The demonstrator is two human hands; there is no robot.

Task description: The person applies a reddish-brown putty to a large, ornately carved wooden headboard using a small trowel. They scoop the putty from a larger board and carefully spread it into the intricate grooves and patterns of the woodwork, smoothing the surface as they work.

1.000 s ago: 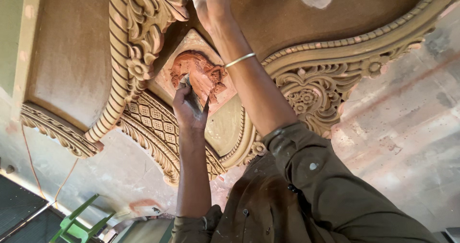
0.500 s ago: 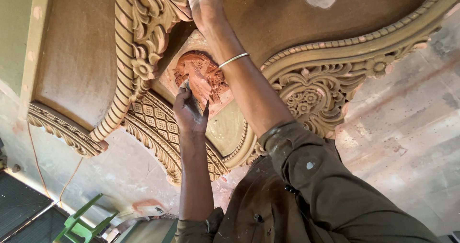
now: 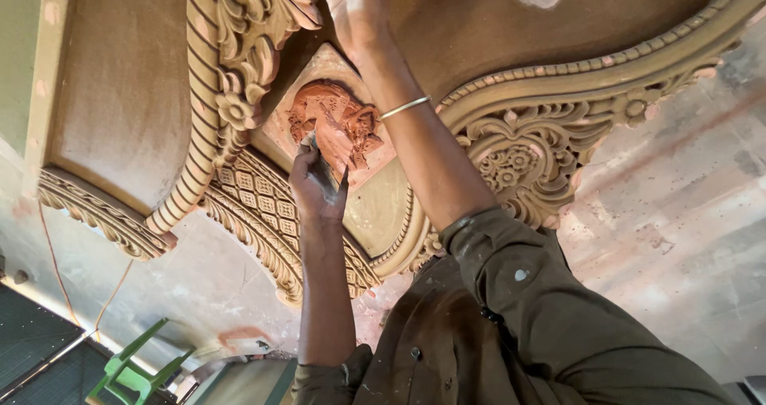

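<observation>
The left hand (image 3: pixel 317 183) is closed around a small dark tool (image 3: pixel 313 151), its tip against the lower left edge of the reddish clay relief (image 3: pixel 335 122), while the right hand (image 3: pixel 357 6) reaches further up, pressed against the carved panel near the top edge of the view; its fingers are cut off there, so whether it grips anything cannot be told. Largest in view is the big ornamental panel (image 3: pixel 128 102), tan and smooth in its flat fields, bordered by a ribbed, curving moulding (image 3: pixel 199 134) with flower and leaf carving to the left and a scrolled band (image 3: pixel 527 158) to the right. Set in its middle is a pale square plaque (image 3: pixel 375 205), and on that sits the clay relief, still raw and rough against the finished surround. A thin metal bangle (image 3: pixel 404 106) circles the right forearm. Low on the left stands a green plastic chair (image 3: pixel 128 369). The likely risk is the tool biting too deep or slipping sideways under pressure, gouging the soft clay or scarring the plaque beside it.
</observation>
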